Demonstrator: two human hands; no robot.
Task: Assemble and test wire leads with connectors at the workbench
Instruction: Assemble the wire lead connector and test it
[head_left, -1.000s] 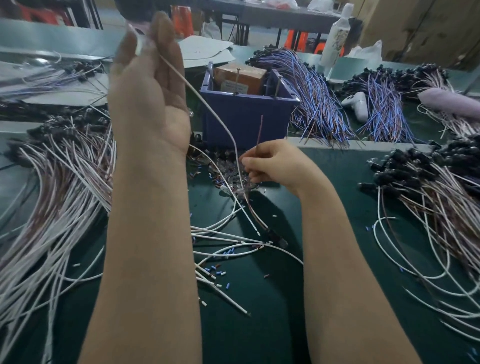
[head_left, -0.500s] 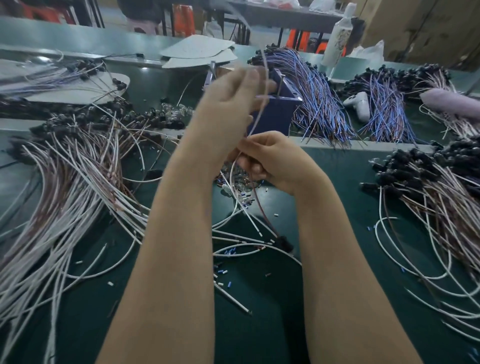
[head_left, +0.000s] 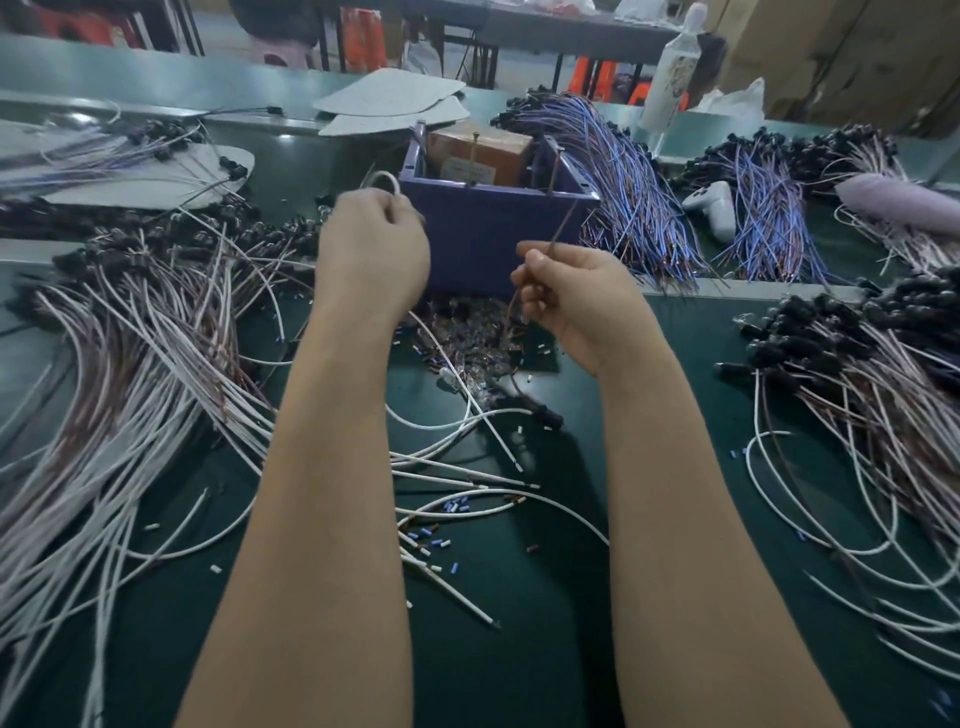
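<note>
In front of the blue bin (head_left: 470, 234), our left hand (head_left: 371, 249) grips a white wire (head_left: 383, 176) loop — our right hand (head_left: 576, 296) pinches a brown wire (head_left: 565, 218).

Head camera looks forward and down, close over the workbench (head_left: 511, 654).

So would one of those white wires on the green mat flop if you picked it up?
Probably semi-stiff: the white wires lie straight or in smooth arcs, and the one gripped by the left hand holds a loop upright. Likely very light, being so thin. Pushed, one would probably slide or roll sideways.
</note>
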